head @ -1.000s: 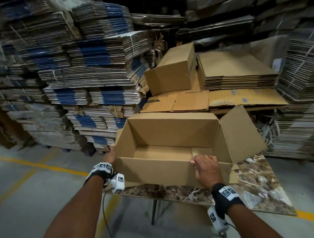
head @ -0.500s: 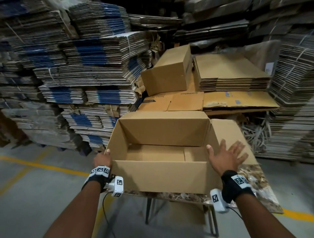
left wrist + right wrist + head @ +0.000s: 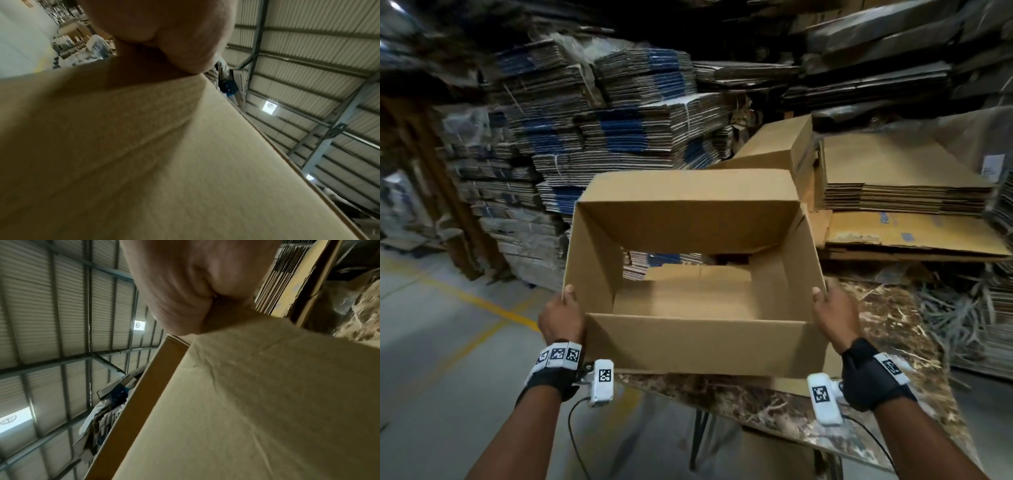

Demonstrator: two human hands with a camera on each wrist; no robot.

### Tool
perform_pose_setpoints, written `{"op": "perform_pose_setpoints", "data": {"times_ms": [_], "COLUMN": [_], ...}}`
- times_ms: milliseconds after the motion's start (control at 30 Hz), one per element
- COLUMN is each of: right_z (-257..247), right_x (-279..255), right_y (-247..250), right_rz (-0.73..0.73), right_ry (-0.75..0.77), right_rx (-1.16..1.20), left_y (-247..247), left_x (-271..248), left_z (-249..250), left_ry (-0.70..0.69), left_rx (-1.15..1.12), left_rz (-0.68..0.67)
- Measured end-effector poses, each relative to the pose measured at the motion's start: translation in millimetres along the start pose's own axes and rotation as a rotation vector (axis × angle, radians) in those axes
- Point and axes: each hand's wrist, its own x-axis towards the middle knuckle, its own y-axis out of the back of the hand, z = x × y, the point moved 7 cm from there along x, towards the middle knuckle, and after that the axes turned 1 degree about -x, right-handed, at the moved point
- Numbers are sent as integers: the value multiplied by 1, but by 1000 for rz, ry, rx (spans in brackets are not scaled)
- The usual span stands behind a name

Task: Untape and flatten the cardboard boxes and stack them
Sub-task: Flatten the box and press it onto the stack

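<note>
Both hands grip one open brown cardboard box [image 3: 698, 342]: the left hand [image 3: 561, 317] at its left edge, the right hand [image 3: 834, 317] at its right. Only thumbs are seen from above; palms are shown pressed against the side walls in the wrist views. The box is held between them above a marbled tabletop [image 3: 887, 346].

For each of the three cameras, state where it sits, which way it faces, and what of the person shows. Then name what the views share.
Head: worn on the head, looking forward and down at the open box, held by the left hand and right hand; both forearms show.
Left wrist: on the left wrist, looking up along the box wall to the roof; only the palm shows.
Right wrist: on the right wrist, likewise facing up; box, palm.
Shared: the box in all three; the roof in both wrist views.
</note>
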Motion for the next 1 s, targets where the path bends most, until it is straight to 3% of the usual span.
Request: {"op": "perform_pose_setpoints", "data": {"times_ms": [133,233,433,667,767,833,900,967,1000], "right_z": [-3,-2,-4,0,7,9,9,11,14], "right_x": [5,10,18,12,2,-6,-14,-21,-24], "right_y": [-12,-15,-27,-50,-57,-68,-81,-91,-96], "right_rz": [-88,-97,-90,-20,49,63,43,21,3], "right_ry": [23,5,-7,-14,-56,-64,-61,-61,-55], "right_rx": [188,180,108,275,327,340,347,349,345], "left_y": [20,26,15,-19,-42,-71,-104,-119,-124], "left_x": [-9,-17,-15,20,33,37,25,-4,-16], "left_z": [0,-1,-6,2,18,37,61,84,91], "left_ry": [8,7,-40,-6,-30,-42,-12,224,321], "left_rx": [-113,-151,-156,-12,181,124,-128,-559,-764], "left_rz": [84,105,62,-40,-173,-358,-612,-781,-787]}}
